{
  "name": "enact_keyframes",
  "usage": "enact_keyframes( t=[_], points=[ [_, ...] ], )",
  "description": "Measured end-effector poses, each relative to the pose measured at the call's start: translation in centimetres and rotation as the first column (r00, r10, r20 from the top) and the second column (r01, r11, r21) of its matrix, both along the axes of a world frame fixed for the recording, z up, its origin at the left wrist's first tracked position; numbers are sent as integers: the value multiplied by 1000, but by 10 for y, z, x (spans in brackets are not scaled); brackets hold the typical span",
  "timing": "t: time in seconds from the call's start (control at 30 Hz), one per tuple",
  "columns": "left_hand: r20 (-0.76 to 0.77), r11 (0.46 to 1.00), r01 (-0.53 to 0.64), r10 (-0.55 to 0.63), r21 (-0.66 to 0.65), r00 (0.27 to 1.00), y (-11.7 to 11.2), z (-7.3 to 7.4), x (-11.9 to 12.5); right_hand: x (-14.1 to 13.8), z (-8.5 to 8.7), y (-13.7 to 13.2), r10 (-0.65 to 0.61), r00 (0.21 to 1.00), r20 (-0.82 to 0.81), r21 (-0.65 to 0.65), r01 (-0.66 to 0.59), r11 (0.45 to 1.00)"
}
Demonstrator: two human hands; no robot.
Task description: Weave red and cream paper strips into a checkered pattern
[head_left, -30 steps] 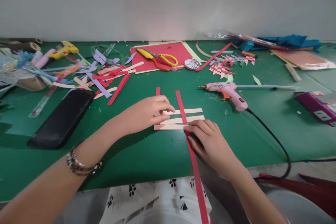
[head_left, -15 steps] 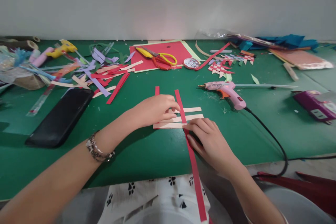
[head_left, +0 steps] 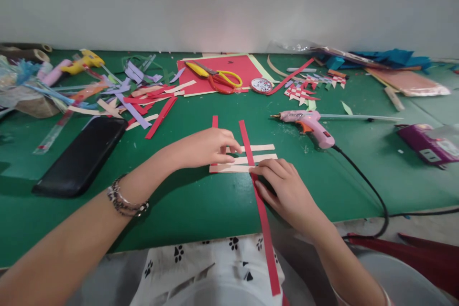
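A long red paper strip (head_left: 264,229) runs from among several cream strips down past the table's front edge. My right hand (head_left: 287,191) has bent fingers at the spot where this strip crosses the lowest cream paper strip (head_left: 229,169), its fingertips and thumb closed on the red one. My left hand (head_left: 211,148) hovers over the cream strips' left part, thumb and fingers apart with nothing between them. Beneath it lies a shorter red strip (head_left: 215,121), mostly hidden by the hand. Another cream strip (head_left: 265,157) passes by the long red strip; how they interlace is partly covered.
A pink glue gun (head_left: 311,124) with a black cord lies at right, near a purple power box (head_left: 426,143). A black phone (head_left: 82,158) is at left beside a heap of paper strips (head_left: 154,100). Scissors (head_left: 215,76) rest on red paper (head_left: 233,63) behind.
My left hand has shifted slightly left, its fingers drawing back from the long red strip. My right hand stays at the crossing. The view has tilted a little.
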State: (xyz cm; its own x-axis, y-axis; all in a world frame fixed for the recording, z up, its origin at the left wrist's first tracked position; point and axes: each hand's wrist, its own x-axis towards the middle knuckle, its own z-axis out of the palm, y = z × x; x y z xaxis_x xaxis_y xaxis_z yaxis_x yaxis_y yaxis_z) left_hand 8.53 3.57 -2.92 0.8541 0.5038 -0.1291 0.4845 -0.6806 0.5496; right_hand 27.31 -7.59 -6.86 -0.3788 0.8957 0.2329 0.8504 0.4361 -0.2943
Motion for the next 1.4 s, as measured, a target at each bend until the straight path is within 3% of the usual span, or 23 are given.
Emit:
enact_keyframes(
  t=[0.2,0.33,0.43,0.63,0.87,1.0,1.4],
  points=[
    [7,989,0,-1,147,1000,-5,-7,1,0,0,0,-1,1000,16,12,1,1000],
    [-41,946,37,-25,322,999,-9,-14,12,-1,0,0,-2,1000,30,21,1,1000],
    [-104,927,31,9,375,995,-14,-16,19,-1,0,0,-2,999,37,22,1,1000],
    [-185,922,-60,140,382,973,-24,-10,26,-1,-1,0,-3,999,32,24,2,1000],
    [-141,910,-131,200,392,970,-28,-15,27,-1,-1,1,-6,1000,26,17,6,1000],
    [-104,927,-174,219,333,970,-29,-18,27,-1,-1,0,-3,1000,26,27,2,1000],
    [-156,884,-162,252,438,955,-32,-11,6,-1,-1,0,-1,1000,19,11,0,1000]
  ],
)
